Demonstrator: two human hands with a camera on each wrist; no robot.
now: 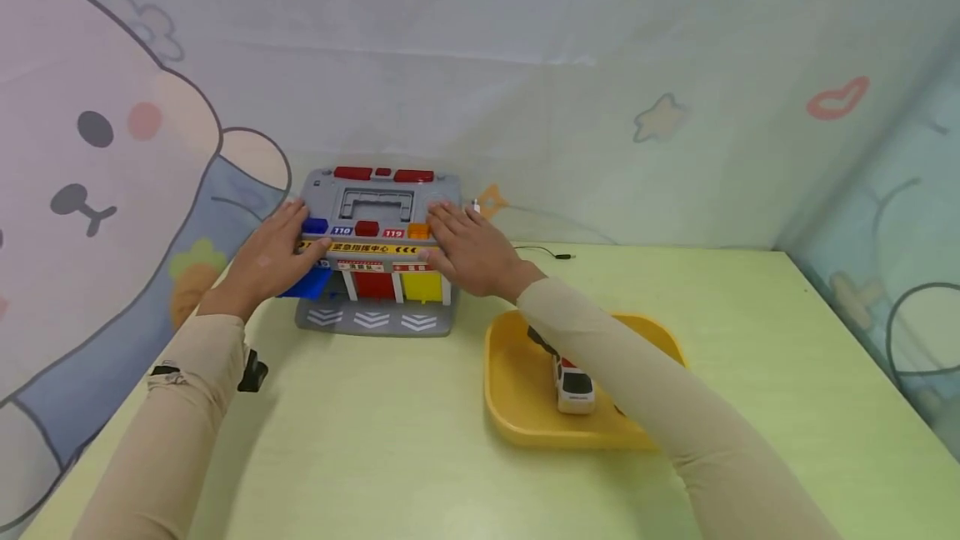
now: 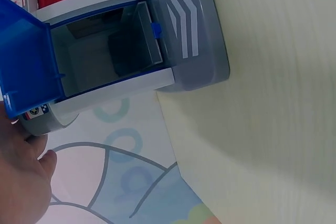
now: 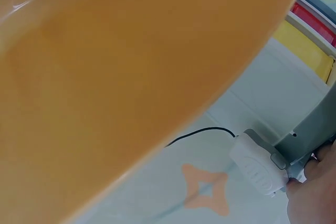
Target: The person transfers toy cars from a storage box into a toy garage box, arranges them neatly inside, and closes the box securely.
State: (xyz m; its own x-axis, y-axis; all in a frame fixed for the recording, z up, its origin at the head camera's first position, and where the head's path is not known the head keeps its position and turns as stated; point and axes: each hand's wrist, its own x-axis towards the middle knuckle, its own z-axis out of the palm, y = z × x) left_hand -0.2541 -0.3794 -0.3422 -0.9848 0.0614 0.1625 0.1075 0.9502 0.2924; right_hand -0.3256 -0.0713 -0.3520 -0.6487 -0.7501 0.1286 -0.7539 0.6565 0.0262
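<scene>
A grey toy garage [image 1: 360, 255] stands at the back of the table, with red, blue and orange buttons on its roof. My left hand [image 1: 270, 261] grips the roof's left side, its thumb across the front edge. The right hand [image 1: 480, 252] holds the opposite side, fingers over the top and thumb at the front. The blue door [image 2: 26, 61] is swung up, showing a hollow bay [image 2: 86, 51] behind it. The red door [image 1: 373, 285] and yellow door [image 1: 422, 286] are closed. In the right wrist view, a white box [image 3: 257, 166] with a black cable sits at the garage's side.
A yellow tray [image 1: 517, 427] lies at the front right under my right forearm, which hides part of it. Inside is a white toy car [image 1: 576, 398] with a red top. A thin cable's plug [image 1: 562, 257] rests behind the tray. A printed cloth [image 1: 525, 123] hangs behind the table.
</scene>
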